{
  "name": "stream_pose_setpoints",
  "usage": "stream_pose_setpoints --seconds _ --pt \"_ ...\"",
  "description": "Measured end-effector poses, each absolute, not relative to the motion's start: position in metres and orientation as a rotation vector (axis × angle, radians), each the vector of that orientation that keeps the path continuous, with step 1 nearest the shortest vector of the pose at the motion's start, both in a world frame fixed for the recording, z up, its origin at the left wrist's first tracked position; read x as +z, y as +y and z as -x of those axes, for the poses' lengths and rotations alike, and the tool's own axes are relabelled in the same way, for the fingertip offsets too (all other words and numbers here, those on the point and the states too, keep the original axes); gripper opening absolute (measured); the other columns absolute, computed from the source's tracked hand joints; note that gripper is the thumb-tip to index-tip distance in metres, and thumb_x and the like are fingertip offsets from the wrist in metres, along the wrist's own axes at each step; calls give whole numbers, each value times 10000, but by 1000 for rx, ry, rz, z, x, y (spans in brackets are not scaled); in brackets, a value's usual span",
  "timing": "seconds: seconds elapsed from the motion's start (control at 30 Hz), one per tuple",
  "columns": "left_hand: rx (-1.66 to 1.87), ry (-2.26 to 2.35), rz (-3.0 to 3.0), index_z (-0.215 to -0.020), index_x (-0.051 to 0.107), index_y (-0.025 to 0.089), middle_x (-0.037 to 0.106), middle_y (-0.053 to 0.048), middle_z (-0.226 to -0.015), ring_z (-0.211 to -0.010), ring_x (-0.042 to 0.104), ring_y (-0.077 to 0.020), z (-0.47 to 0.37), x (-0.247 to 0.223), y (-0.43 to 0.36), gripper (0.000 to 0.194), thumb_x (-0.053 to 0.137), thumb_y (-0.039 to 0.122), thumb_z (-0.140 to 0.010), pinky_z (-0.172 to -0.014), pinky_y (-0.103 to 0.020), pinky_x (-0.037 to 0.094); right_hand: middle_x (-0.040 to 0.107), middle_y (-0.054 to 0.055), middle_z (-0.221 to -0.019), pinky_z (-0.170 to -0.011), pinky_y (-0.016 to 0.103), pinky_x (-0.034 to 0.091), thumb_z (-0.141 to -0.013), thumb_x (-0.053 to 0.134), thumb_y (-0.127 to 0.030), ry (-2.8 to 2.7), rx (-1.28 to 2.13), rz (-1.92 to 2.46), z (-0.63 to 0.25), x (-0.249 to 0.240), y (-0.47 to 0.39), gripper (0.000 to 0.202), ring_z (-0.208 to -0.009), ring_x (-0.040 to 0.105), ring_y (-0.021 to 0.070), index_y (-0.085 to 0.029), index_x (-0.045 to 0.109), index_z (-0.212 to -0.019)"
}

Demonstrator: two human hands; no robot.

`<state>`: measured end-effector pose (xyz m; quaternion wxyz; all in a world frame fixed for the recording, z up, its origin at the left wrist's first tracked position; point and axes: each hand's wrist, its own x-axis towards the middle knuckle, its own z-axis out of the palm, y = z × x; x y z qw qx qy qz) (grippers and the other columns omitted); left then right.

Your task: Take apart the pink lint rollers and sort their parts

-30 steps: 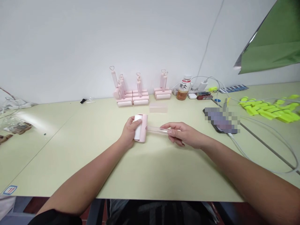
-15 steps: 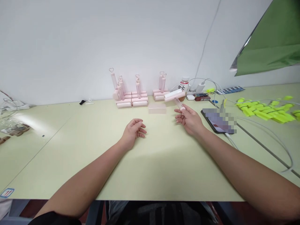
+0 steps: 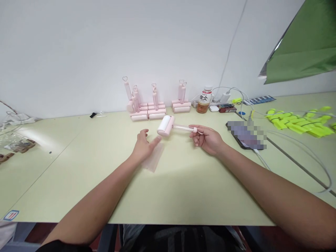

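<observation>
A pink lint roller (image 3: 166, 126) with a white roll and a clear handle is in my right hand (image 3: 208, 140), whose fingers pinch the handle's end. Its head points left, just beyond my left thumb. My left hand (image 3: 144, 147) is open, thumb and index finger spread apart near the roller head. Beside and partly behind that hand, a see-through pinkish cover (image 3: 154, 159) lies at a slant, blurred; whether the hidden fingers touch it I cannot tell.
Several similar pink lint rollers (image 3: 156, 112) stand along the wall, with two more (image 3: 181, 106) to their right. A drink bottle (image 3: 204, 101), a phone (image 3: 244, 134) on a cable and bright yellow-green pieces (image 3: 301, 122) are on the right. Clear bags (image 3: 15, 143) lie at far left.
My right hand has turned the lint roller, bringing its head left and nearer. The see-through cover has moved from the table's middle toward me, beside my left hand, which has spread its fingers.
</observation>
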<state>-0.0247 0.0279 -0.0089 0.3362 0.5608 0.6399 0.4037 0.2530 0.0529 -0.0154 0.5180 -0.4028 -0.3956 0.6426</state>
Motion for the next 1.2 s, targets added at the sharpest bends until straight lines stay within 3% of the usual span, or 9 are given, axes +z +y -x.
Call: stream_pose_setpoints --seconds 0.07,0.17,0.3,0.4,0.5,0.6,0.8,1.07,1.2 --pt "907 1708 -1611 -1204 554 265 506 -138 -1295 -1022 566 -324 27 -1 22 770 824 537 -536 -690 -304 390 696 58 -711 -436 255 462 -795 573 -209 -934 1509 946 -251 -14 49 302 -473 548 131 -135 639 -1081" --pt "862 1735 -1686 -1021 628 253 616 -114 -1073 -968 589 -351 29 10 14 662 851 536 -465 -647 -285 359 693 51 -704 -448 263 462 -791 573 -212 -913 1471 935 -252 -15 48 292 -479 552 137 -143 638 -1067" --pt "924 1646 -1639 -792 618 248 592 -34 -643 -743 613 -308 32 16 7 480 868 460 -441 -577 -264 324 685 42 -694 -460 270 466 -790 573 -225 -896 1460 949 -255 -17 49 278 -485 552 138 -156 632 -1053" --pt "787 1518 -1679 -758 632 257 524 18 -496 -508 537 -232 34 15 1 458 887 360 -392 -524 -264 307 680 42 -694 -465 274 466 -780 578 -228 -912 1456 944 -254 -19 49 282 -501 555 143 -161 631 -1048" --pt "763 1493 -1663 -896 664 261 581 7 -557 -456 502 -199 38 14 5 513 880 360 -442 -502 -269 317 655 31 -657 -464 279 461 -782 574 -237 -944 1456 922 -254 -19 48 259 -503 547 148 -164 645 -1020" --pt "935 1577 -1427 -1065 620 254 657 -42 -753 -567 583 -215 45 12 24 567 830 447 -575 -527 -276 376 625 20 -606 -462 283 458 -789 576 -250 -982 1460 886 -253 -18 46 229 -497 531 150 -163 659 -983" --pt "1110 1359 -877 -965 599 166 681 -103 -944 -564 600 -159 56 0 58 302 604 431 -821 -509 -284 466 603 15 -561 -460 295 468 -777 617 -282 -1077 1494 815 -249 -15 39 209 -460 497 141 -153 678 -931" --pt "1154 1230 -934 -1040 567 194 686 -90 -1028 -678 676 -199 45 -6 50 357 627 461 -811 -547 -305 528 617 18 -619 -481 307 491 -767 668 -311 -1162 1590 801 -238 -17 28 249 -497 545 148 -140 690 -947" --pt "1182 1233 -895 -1014 564 197 677 -59 -946 -703 669 -200 38 -1 45 353 662 446 -783 -562 -305 536 631 22 -643 -493 314 507 -774 676 -326 -1163 1611 802 -237 -19 27 273 -508 553 149 -143 694 -976"
